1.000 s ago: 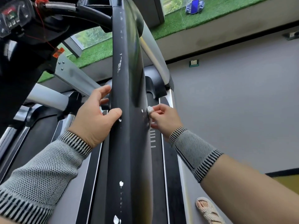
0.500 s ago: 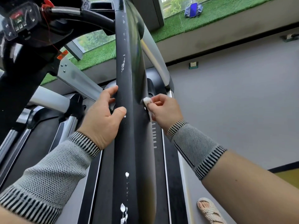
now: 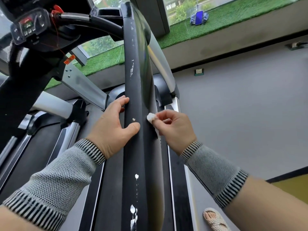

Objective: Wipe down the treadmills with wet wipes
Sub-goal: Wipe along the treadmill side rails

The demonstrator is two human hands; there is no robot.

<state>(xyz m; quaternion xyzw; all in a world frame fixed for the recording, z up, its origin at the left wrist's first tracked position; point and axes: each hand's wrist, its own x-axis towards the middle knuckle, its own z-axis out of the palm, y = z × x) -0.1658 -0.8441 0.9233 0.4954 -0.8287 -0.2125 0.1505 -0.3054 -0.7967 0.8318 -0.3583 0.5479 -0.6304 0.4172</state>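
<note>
A black treadmill handrail runs up the middle of the head view, with white chipped spots along it. My left hand holds the rail from the left, thumb across its front and fingers curled behind it. My right hand pinches a small wadded white wet wipe and presses it against the rail's right side. A thin tail of the wipe hangs down below the fingers.
The treadmill's console with a red safety clip sits at upper left. The belt and deck lie below the rail. A grey wall stands to the right, and a sandalled foot shows at the bottom.
Both hands have slid a little way up the rail. The wipe has moved up along the rail's right side with my right hand.
</note>
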